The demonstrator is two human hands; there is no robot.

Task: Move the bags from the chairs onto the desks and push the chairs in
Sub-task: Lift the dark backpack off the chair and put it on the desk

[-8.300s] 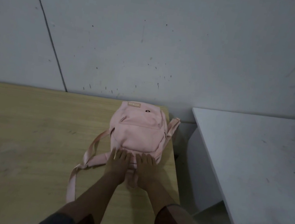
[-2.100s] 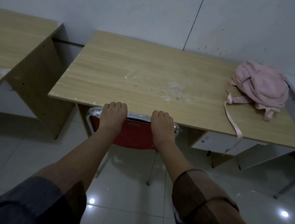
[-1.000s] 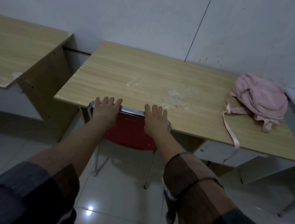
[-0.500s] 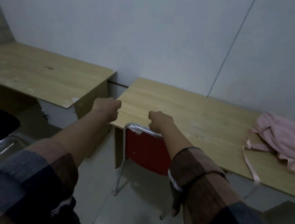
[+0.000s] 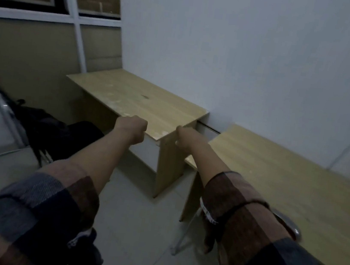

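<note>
Both my arms reach forward in the air. My left hand [image 5: 133, 129] and my right hand [image 5: 187, 139] are curled into fists and hold nothing. Beyond them stands a bare wooden desk [image 5: 133, 99] against the white wall. To its left a dark chair [image 5: 84, 133] is pulled out, with a black bag [image 5: 36, 122] on it. A second wooden desk [image 5: 286, 184] is at the right; the pushed-in chair's metal frame [image 5: 184, 237] shows under its edge, mostly hidden by my right sleeve.
A partition wall with window frames [image 5: 77, 22] closes the left side. Pale tiled floor [image 5: 136, 205] lies open between me and the desks. A narrow gap [image 5: 206, 125] separates the two desks.
My hands have left the red chair's backrest and closed into fists. My view has swung left: the pink bag is out of sight, and the left desk with the black bag's chair has come into view.
</note>
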